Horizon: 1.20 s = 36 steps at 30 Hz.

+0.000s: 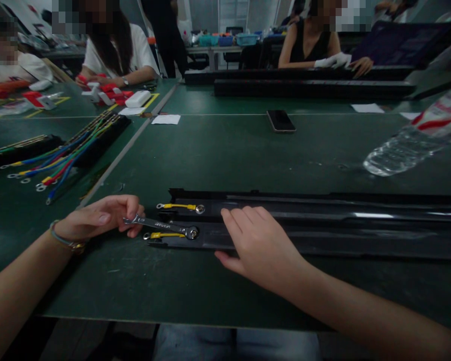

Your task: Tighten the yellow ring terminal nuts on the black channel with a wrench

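A combination wrench (160, 225) lies level, its ring end around a bolt on the nearer black channel (342, 243). My left hand (105, 218) has its fingers curled at the wrench's open end, left of the channel. Laid across the nearer channel, my right hand (263, 245) grips it, thumb at the near edge and fingers over the top. A short yellow lead (167, 234) with a ring terminal runs partly under the wrench. Another yellow lead (180, 206) is bolted to the farther black channel (323, 204).
Wire bundles (75, 145) with ring terminals lie at left. A phone (281, 121) rests beyond the channels, and a water bottle (409, 135) is at right. More black channels (311, 88) and red and white parts (107, 94) are near co-workers across the green table (210, 155).
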Each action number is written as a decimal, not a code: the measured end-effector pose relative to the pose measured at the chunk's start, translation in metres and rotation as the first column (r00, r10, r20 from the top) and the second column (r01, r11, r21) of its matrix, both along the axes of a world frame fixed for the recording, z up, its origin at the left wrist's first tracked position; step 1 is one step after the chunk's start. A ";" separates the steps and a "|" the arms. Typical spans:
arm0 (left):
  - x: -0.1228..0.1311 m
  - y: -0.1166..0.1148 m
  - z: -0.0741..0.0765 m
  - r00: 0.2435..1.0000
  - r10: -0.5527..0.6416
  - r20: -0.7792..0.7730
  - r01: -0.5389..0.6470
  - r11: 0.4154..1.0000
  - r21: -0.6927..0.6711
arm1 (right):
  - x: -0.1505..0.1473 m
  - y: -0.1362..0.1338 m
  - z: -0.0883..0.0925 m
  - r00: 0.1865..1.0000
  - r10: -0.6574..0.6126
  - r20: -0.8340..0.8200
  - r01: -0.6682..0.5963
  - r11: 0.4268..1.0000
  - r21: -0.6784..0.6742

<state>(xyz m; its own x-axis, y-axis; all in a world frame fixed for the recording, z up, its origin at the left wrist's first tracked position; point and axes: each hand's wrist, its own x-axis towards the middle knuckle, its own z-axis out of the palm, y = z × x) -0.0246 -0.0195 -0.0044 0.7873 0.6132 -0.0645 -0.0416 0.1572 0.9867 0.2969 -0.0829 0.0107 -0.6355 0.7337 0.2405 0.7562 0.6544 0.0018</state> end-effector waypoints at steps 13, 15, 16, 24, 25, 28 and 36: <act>0.006 -0.003 0.005 0.994 -0.109 -0.017 0.109 0.993 0.039 | 0.001 0.000 0.000 1.000 0.002 0.009 -0.002 1.000 -0.031; 0.005 -0.003 0.006 0.992 -0.128 -0.012 0.129 0.991 0.041 | 0.001 0.000 0.000 1.000 0.002 0.013 -0.002 0.999 -0.034; 0.005 -0.003 0.006 0.990 -0.139 -0.011 0.140 0.989 0.041 | 0.001 0.000 0.000 1.000 0.003 0.014 -0.003 0.999 -0.035; 0.003 -0.004 0.005 0.989 -0.146 -0.008 0.146 0.988 0.043 | 0.001 0.000 0.000 1.000 0.001 0.027 0.000 0.999 -0.037; 0.004 -0.004 0.005 0.991 -0.131 -0.007 0.131 0.991 0.039 | 0.001 0.000 0.000 1.000 0.000 0.027 0.001 0.999 -0.038; 0.006 -0.003 0.003 0.997 -0.076 -0.006 0.076 0.997 0.025 | 0.001 0.000 0.000 0.999 0.001 0.032 0.000 0.999 -0.038; 0.003 0.000 0.000 1.000 0.013 -0.026 -0.012 0.999 0.037 | 0.001 0.001 0.000 1.000 0.001 0.030 0.000 1.000 -0.029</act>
<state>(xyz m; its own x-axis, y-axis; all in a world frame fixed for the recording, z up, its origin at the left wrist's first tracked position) -0.0215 -0.0199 -0.0041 0.7777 0.6255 -0.0628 -0.0170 0.1208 0.9925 0.2983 -0.0819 0.0103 -0.6425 0.7398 0.2000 0.7558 0.6548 0.0062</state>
